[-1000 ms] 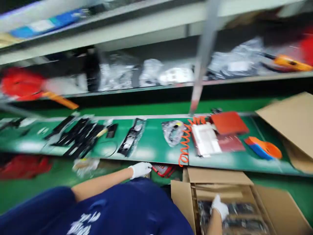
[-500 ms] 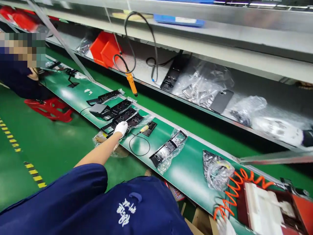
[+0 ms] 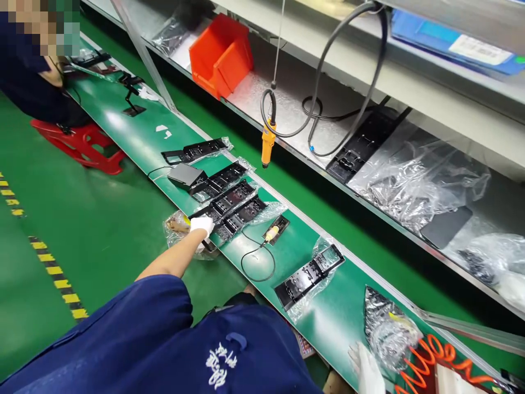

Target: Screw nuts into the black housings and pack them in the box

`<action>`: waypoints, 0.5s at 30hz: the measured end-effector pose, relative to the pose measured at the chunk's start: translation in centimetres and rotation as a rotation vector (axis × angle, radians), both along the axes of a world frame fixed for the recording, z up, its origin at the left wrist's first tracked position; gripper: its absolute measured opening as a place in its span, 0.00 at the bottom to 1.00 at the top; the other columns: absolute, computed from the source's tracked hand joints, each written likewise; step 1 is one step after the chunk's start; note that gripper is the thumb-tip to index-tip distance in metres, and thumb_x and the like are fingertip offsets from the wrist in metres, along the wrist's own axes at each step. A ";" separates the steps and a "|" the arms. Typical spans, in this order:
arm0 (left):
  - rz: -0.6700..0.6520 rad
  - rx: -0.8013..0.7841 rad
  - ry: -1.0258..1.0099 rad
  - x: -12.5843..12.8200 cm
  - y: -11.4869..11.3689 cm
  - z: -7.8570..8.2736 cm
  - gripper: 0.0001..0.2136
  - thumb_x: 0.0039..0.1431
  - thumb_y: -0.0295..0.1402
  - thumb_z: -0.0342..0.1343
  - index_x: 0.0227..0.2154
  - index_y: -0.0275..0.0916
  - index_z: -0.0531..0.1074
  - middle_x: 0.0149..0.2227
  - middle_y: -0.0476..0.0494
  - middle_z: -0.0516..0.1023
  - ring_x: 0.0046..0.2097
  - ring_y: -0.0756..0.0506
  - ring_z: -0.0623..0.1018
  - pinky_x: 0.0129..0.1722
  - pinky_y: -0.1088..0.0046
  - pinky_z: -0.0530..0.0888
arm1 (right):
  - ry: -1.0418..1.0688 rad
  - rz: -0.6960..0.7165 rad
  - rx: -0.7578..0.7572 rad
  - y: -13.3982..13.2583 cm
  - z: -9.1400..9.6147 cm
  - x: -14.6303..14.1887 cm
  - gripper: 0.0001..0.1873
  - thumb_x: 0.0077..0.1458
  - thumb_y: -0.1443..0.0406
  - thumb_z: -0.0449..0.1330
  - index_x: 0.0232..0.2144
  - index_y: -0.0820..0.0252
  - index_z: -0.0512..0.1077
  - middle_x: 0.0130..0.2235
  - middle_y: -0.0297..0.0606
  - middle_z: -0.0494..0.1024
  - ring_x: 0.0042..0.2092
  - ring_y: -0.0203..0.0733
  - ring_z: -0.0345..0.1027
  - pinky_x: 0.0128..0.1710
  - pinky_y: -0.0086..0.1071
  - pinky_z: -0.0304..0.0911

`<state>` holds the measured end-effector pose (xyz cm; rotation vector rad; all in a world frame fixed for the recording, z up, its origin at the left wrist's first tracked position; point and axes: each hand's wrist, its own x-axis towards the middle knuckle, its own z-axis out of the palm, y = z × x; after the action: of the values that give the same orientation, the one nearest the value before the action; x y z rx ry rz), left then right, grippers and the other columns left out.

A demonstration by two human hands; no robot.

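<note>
My left hand (image 3: 202, 224), in a white glove, is closed at the near end of a black slotted metal panel (image 3: 241, 216), one of several lying side by side on the green bench; its fingertips are partly hidden. A similar black panel (image 3: 227, 197) lies just beyond it. At the lower right, my right hand (image 3: 366, 368), also white-gloved, is over the bench edge with fingers stretched and nothing visible in it. Near it lies a clear plastic bag (image 3: 391, 339) with dark contents. Between the hands rest another black panel (image 3: 307, 278) on plastic film and a cable with a yellowish connector (image 3: 271, 234).
An orange electric screwdriver (image 3: 268, 145) hangs over the bench's far side. Behind, a shelf carries an orange bin (image 3: 221, 54) and plastic bags (image 3: 426, 164). A coiled orange air hose (image 3: 435, 355) lies lower right. A co-worker (image 3: 24, 65) sits at the far left.
The view has shifted, with the bench and shelf appearing larger. My left hand has drawn back toward the near end of the panels. My right hand has moved away from the coiled hose toward the plastic bag.
</note>
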<state>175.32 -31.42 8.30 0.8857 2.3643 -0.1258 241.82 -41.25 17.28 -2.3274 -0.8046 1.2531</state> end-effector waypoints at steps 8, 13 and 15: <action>-0.091 0.065 0.009 -0.1 -0.3 -1.0 0.22 0.63 0.45 0.56 0.52 0.32 0.71 0.54 0.37 0.74 0.56 0.45 0.75 0.59 0.57 0.75 | 0.081 0.155 -0.023 3.4 0.9 -5.9 0.52 0.28 0.37 0.56 0.54 0.57 0.67 0.58 0.50 0.68 0.57 0.42 0.72 0.61 0.28 0.72; -0.038 0.139 -0.039 -0.5 -0.4 -1.1 0.22 0.63 0.44 0.57 0.52 0.32 0.71 0.53 0.37 0.74 0.56 0.45 0.75 0.59 0.58 0.76 | 0.073 0.138 -0.048 2.0 1.2 -6.7 0.53 0.25 0.37 0.57 0.53 0.57 0.66 0.56 0.46 0.70 0.57 0.42 0.72 0.62 0.30 0.72; 0.018 0.178 -0.060 -1.2 -0.2 -0.8 0.21 0.64 0.45 0.56 0.52 0.33 0.71 0.52 0.38 0.75 0.55 0.45 0.75 0.58 0.58 0.76 | 0.063 0.116 -0.054 1.5 1.1 -6.6 0.53 0.24 0.36 0.56 0.52 0.56 0.66 0.55 0.47 0.71 0.56 0.43 0.72 0.62 0.32 0.72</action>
<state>174.12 -31.65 7.47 0.9377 2.3540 0.1192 235.26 -39.80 18.34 -2.2995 -0.9061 1.4063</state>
